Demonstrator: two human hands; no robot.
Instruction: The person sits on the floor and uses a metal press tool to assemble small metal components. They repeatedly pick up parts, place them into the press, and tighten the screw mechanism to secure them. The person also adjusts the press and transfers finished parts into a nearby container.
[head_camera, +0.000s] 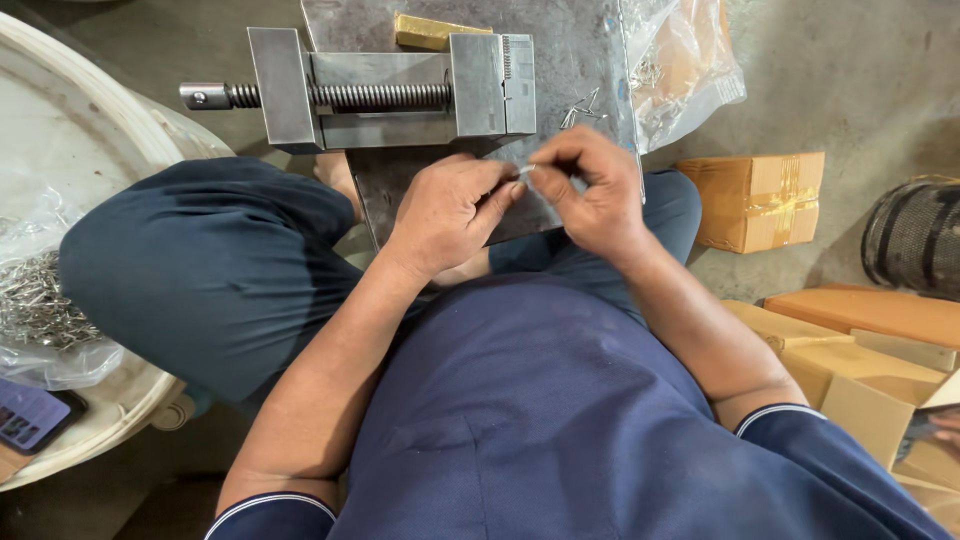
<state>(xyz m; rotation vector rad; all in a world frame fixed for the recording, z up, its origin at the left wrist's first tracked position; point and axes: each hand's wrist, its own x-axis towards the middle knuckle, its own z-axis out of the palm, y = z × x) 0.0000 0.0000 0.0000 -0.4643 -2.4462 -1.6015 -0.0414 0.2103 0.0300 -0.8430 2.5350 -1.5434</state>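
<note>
pinching a small metal pin (526, 169) just below the steel vise (400, 88).
left hand (452, 212) and right hand (592, 188) meet there, fingers narrowed onto the pin from both sides. loose pins (582, 108) lie right of the vise, a brass block (432, 32) behind it, cardboard boxes (755, 198) further right.

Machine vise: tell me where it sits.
In the head view, the machine vise sits top centre on a steel plate, just beyond the left hand and right hand.
</note>
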